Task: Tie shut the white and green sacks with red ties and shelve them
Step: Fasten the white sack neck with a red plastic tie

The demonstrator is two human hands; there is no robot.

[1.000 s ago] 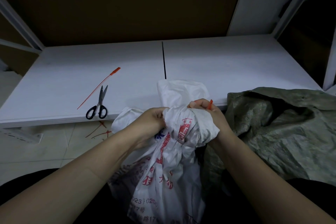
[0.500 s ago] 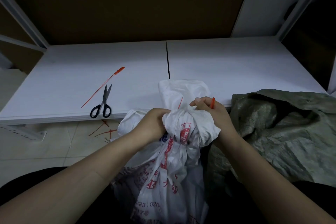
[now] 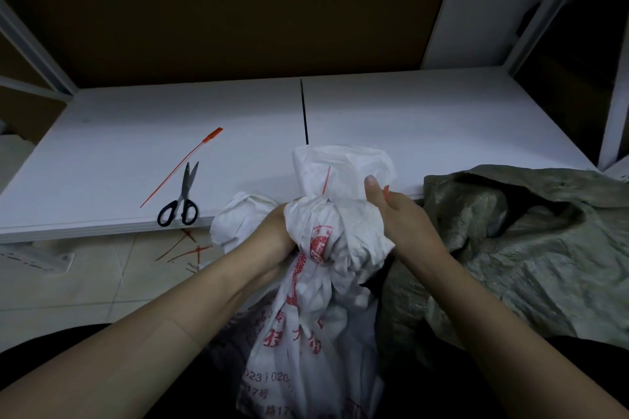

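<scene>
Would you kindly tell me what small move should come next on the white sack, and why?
Probably pull the tail of the red tie tight. Its thin end sticks up loose from the gathered neck of the white sack, its head sits at the right hand, and the left hand grips the neck, so it looks not yet cinched.

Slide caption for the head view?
Left hand and right hand grip white sack at gathered neck, red tie threaded there.

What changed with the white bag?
The red tie has poked its tail up out of the neck of the white sack, and the right hand lifted its thumb onto the flap above. The left hand still grips the neck; scissors, spare tie and green sack stayed put.
</scene>
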